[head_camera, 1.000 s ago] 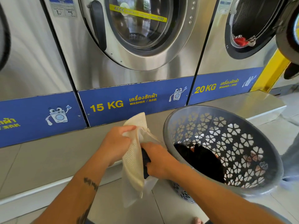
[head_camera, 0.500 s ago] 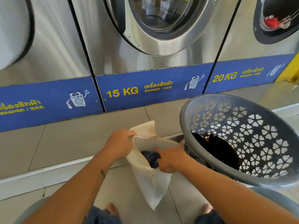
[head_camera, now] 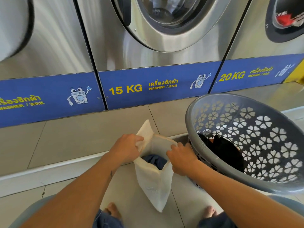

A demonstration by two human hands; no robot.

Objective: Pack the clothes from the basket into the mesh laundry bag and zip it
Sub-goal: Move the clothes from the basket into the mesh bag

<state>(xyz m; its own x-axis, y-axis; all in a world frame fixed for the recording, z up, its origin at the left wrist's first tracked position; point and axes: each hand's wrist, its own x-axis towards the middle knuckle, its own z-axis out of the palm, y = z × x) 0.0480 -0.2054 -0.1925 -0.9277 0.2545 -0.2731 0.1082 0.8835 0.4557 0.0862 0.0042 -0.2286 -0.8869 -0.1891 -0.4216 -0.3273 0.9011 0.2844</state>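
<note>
- Two hands hold the mesh laundry bag up by its top, one on each side, so its mouth gapes wide.
- On the left hand, the fingers pinch the left edge of the mouth.
- On the right hand, the fingers curl over the right edge and grip it.
- I think the hands pull apart like this so the next piece can drop in with no fuss.
- From the hands the white bag hangs down over the floor, between two bare feet. I cannot tell if its bottom corner touches the tiles.
- One dark blue cloth lies low inside the bag. Lots of room looks left above it.
- I cannot see the zip, but the mouth is wide open, so it is not zipped.
- Just beside the right hand is the grey basket, with flower-shaped holes in its wall.
- It is tipped toward the person. I think that makes the reach into it short and easy.
- Some black clothes lie in a heap at the low side of the basket, close to the bag.
- So I think the packing is only partly done. More clothes must go in before the zip gets pulled.
- Big shiny washers stand in a row behind it all.
- Something red shows in the round window of the washer at the far right.
</note>
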